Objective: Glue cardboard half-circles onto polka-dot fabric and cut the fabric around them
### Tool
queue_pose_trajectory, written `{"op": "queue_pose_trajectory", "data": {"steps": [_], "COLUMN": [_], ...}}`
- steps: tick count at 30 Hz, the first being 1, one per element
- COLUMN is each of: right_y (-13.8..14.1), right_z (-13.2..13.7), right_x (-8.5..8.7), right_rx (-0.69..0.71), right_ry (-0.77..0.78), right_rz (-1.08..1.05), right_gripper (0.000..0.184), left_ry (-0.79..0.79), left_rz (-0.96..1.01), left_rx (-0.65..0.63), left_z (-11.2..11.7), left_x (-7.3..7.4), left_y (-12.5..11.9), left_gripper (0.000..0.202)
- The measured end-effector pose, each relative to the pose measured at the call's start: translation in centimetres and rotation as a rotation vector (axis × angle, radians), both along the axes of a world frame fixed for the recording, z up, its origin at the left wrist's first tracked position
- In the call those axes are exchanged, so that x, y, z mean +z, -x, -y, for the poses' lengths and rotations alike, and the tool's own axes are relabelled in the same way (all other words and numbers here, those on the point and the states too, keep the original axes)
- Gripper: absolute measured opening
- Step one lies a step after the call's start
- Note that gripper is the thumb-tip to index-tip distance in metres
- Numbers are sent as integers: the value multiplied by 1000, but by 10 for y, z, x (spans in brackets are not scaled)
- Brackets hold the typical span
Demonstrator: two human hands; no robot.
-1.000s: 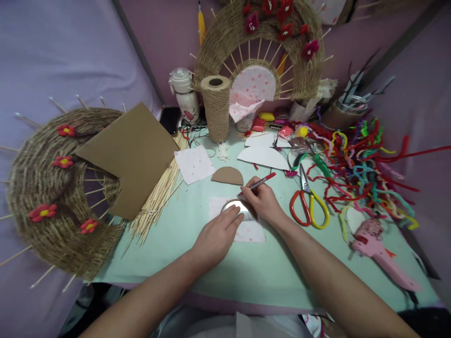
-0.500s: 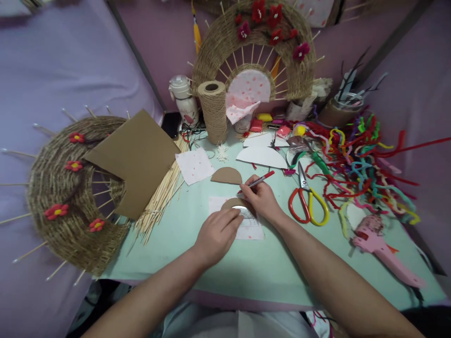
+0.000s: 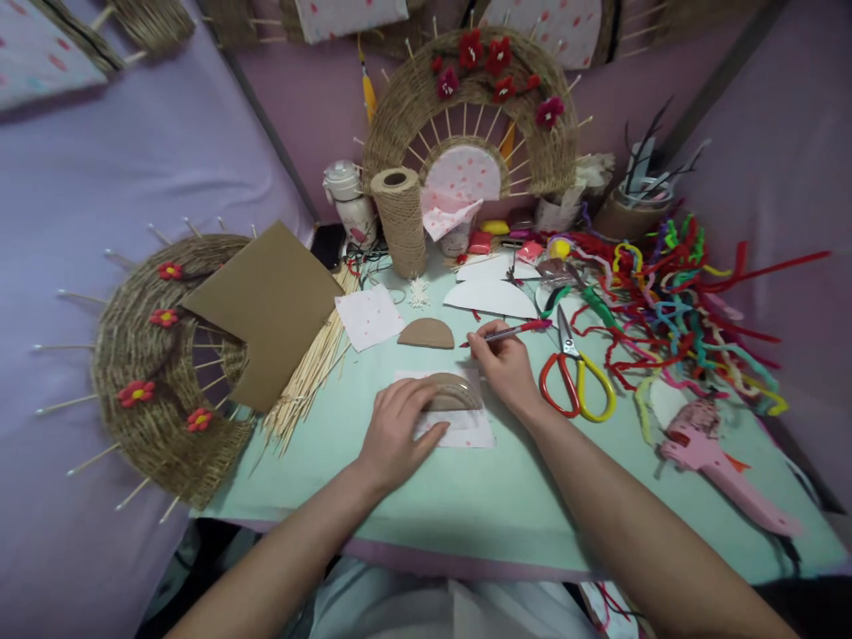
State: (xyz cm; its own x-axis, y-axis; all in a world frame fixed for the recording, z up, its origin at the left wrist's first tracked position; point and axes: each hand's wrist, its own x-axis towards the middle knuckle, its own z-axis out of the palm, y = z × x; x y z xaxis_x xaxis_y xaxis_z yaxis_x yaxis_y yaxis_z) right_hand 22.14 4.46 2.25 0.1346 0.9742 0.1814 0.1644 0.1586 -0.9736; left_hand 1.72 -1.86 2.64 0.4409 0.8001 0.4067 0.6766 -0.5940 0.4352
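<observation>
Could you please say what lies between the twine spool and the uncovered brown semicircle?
The head view shows a white tuft between the twine spool and the semicircle.

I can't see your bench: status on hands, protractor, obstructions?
Left hand on clear protractor, over dotted sheet. Right hand holding pen, tip off sheet. Scissors beside right hand, apparently not in the way.

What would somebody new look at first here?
Probably the big woven arch with red and pink flowers, standing at the back. Next, the bright tangle of fuzzy stems on the right. Near the middle, the right hand holds a pen, and the left hand touches a clear half-round piece.
</observation>
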Motion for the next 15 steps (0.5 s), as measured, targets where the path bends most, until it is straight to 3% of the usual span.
{"op": "queue_pose_trajectory", "data": {"steps": [3,7,11,15], "right_y": [-10,-15,-14,-14], "right_z": [-1,-4,-3,2], "right_x": [6,4,1,3], "right_rx": [-92,-123,-75,-11], "right_ry": [-42,-50,-28,-5], "right_rz": [19,52,74,86], "right_gripper": [18,16,17,27], "left_ry": [-66,-5,63,91], "left_rz": [87,123,107,93], "left_rx": [152,321,340,276], "left_z": [-12,-35,-50,-62], "left_x": [12,21,20,19], "left_y": [14,29,25,7], "left_gripper": [38,35,37,36]}}
